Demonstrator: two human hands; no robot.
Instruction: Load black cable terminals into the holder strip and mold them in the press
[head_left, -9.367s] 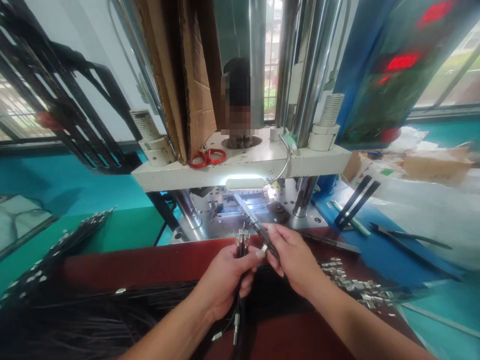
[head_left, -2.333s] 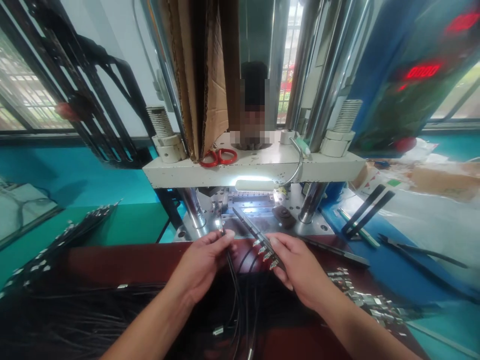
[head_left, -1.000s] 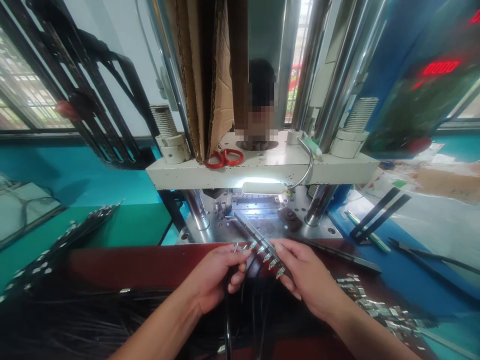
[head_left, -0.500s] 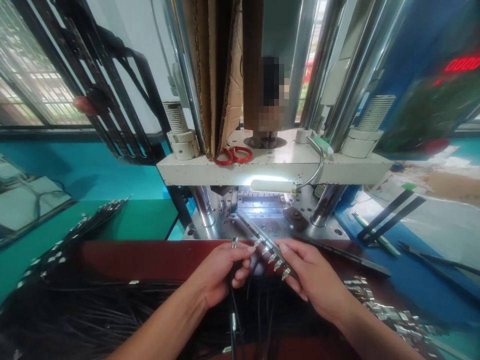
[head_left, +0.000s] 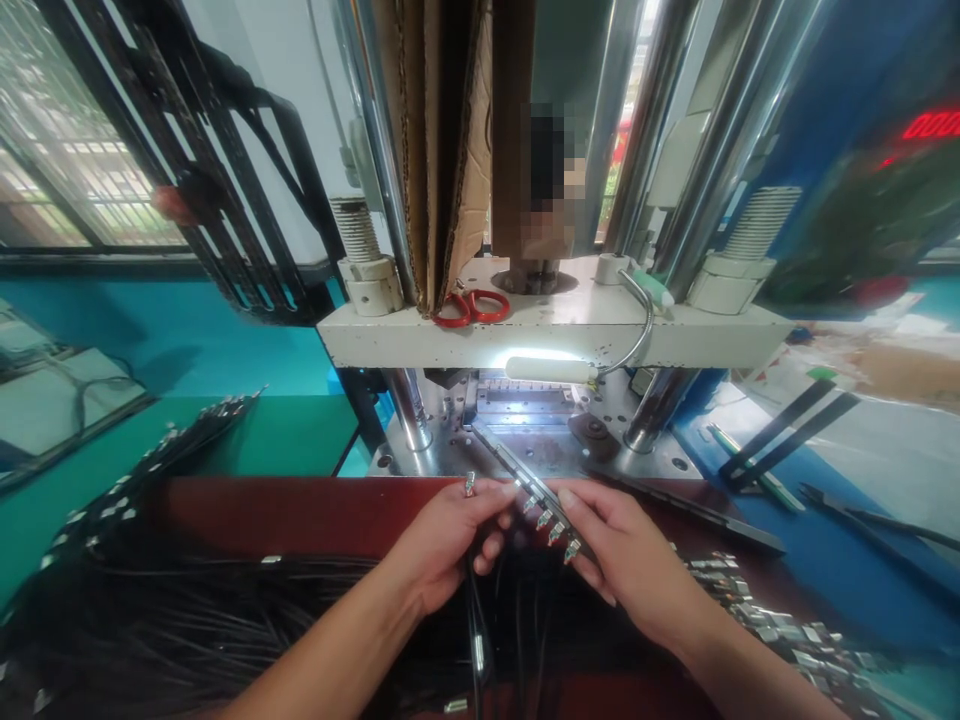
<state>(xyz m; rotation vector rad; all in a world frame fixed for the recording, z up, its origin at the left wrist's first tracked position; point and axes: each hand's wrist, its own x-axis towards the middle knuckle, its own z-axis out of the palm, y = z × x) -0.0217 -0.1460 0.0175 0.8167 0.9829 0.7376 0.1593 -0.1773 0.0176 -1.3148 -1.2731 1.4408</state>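
My right hand (head_left: pixel 611 525) is closed around the lower end of a long, narrow metal bar (head_left: pixel 501 452), which slants up to the left toward the press. Several small metal connectors (head_left: pixel 556 532) stick out along the bar's near edge, with black cables hanging below. My left hand (head_left: pixel 461 530) is closed, its thumb and fingertip pinching at the bar's edge beside these connectors. Another cable's metal connector (head_left: pixel 470 484) pokes up from behind the left hand's fingers, and its black cable (head_left: pixel 474 610) hangs beneath the hand. The left fingertips partly hide what they pinch.
Ahead stands a press with a white plate (head_left: pixel 555 342), a lit lamp (head_left: pixel 551 370) and a steel base (head_left: pixel 420 464). Red-handled scissors (head_left: pixel 472 308) lie on the plate. Black cables (head_left: pixel 225 610) heap at left; connectors (head_left: pixel 780 625) lie at right, near another dark bar (head_left: pixel 705 515) and pliers (head_left: pixel 862 515).
My left thumb and fingertip have moved slightly right, closer against the bar, and now cover the uppermost connector. My right hand keeps its hold on the bar. The view has shifted slightly.
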